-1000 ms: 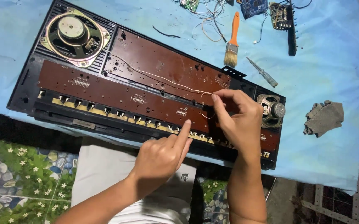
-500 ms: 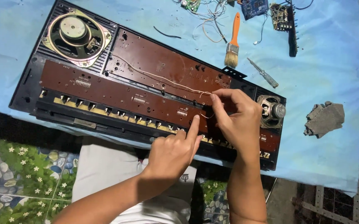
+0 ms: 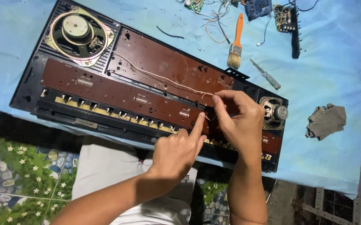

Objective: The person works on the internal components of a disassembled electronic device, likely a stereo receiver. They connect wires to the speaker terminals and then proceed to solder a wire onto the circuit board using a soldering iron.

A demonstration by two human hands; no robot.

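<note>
An opened black electronic keyboard case (image 3: 30, 89) lies on a light blue cloth (image 3: 326, 75), with brown circuit boards (image 3: 147, 62) inside. A large round speaker (image 3: 79, 33) sits at its left end and a small speaker (image 3: 274, 112) at its right. A thin pale wire (image 3: 155, 76) runs across the upper board. My right hand (image 3: 241, 121) pinches the end of that wire between thumb and forefinger. My left hand (image 3: 178, 150) points its index finger at the lower board, right beside the right hand's fingertips.
A paintbrush with an orange handle (image 3: 236, 41) and a small screwdriver (image 3: 265, 74) lie behind the case. Loose circuit boards and wires (image 3: 268, 10) sit at the far edge. A grey crumpled rag (image 3: 326, 121) lies at the right. Floral patterned floor (image 3: 17, 175) shows below.
My left hand has moved right and forward, its index finger rising until it nearly meets the right hand's fingertips. The right hand stays on the wire.
</note>
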